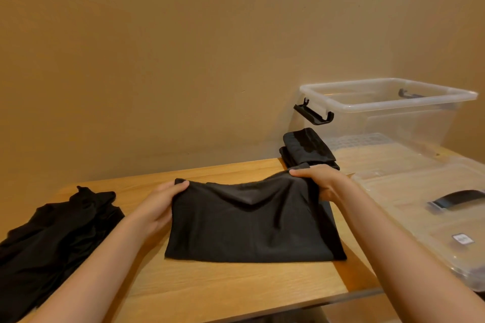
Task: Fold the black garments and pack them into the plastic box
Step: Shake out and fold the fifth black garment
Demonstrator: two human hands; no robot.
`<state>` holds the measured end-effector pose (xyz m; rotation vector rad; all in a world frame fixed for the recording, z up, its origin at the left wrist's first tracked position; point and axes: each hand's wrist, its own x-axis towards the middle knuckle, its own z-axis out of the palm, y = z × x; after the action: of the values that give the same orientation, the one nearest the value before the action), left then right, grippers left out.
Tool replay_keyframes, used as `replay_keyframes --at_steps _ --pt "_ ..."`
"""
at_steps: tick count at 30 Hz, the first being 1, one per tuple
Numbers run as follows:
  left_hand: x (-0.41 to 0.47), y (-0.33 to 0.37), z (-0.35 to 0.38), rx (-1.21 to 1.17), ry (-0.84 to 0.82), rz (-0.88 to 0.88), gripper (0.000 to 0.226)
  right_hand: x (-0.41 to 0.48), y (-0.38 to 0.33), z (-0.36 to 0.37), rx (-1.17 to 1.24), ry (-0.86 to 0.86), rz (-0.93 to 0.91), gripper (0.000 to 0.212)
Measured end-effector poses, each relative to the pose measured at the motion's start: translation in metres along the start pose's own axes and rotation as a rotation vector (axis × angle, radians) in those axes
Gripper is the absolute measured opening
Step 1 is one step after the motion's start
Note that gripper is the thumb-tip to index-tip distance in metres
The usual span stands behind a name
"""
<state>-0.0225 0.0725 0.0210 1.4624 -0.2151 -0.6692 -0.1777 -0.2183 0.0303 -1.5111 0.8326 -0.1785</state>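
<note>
While both hands grip the far edge of a half-folded black garment point(252, 223), the wooden table point(210, 288) carries everything else around them. The garment lies flat at the near end and rises towards the far edge, where the cloth is lifted and sags in soft creases between the two grips.

Beyond and to the right of the right hand point(322, 181) stands the clear plastic box point(388, 110), open at the top, with a black latch handle point(313, 113) hanging from its left end and a second one just visible at the far side. Directly right of that hand, the box's transparent lid point(425, 207) lies flat, overhanging the table edge; a black handle point(456, 200) and a small label point(463, 238) show on it.

Well to the left of the left hand point(164, 206) a loose pile of unfolded black garments point(52, 238) is heaped at the table's left edge. Just past the right hand's fingertips, between it and the box, a small stack of folded black garments point(308, 148) rests on the table, outside the box.

The left hand is closed around the garment's left far corner, thumb on top and fingers beneath the cloth. The right hand is clenched over the bunched right far corner, its fingers curled down upon the fabric.
</note>
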Motion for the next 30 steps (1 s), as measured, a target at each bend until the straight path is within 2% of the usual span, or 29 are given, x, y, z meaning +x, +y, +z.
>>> replay_keyframes --at_steps 2,8,11,13,15,19,24,27,30 --pt "-0.001 0.018 0.000 -0.059 -0.026 0.081 0.015 -0.016 -0.016 -0.001 0.113 -0.023 -0.039 0.027" --pt "-0.029 0.083 -0.007 -0.109 -0.125 0.369 0.016 -0.065 -0.072 -0.009 0.286 -0.078 -0.235 0.008" --pt "-0.054 0.114 -0.010 -0.078 -0.180 0.483 0.008 -0.086 -0.098 -0.015 0.329 -0.124 -0.341 0.012" --pt "-0.067 0.130 -0.012 -0.055 -0.205 0.551 0.018 -0.100 -0.114 -0.017 0.347 -0.137 -0.408 0.012" --pt "-0.080 0.144 -0.012 -0.075 -0.205 0.612 0.011 -0.114 -0.128 -0.019 0.376 -0.146 -0.465 0.013" --pt "-0.109 0.168 -0.008 -0.081 -0.239 0.736 0.024 -0.143 -0.151 -0.026 0.414 -0.201 -0.562 0.014" --pt "-0.146 0.197 -0.006 -0.055 -0.235 0.827 0.025 -0.173 -0.179 -0.033 0.435 -0.215 -0.666 0.017" --pt "-0.154 0.208 -0.004 -0.039 -0.191 0.860 0.025 -0.177 -0.189 -0.034 0.437 -0.217 -0.679 0.020" --pt "-0.141 0.209 -0.005 -0.028 -0.133 0.819 0.019 -0.158 -0.191 -0.030 0.424 -0.234 -0.615 0.028"
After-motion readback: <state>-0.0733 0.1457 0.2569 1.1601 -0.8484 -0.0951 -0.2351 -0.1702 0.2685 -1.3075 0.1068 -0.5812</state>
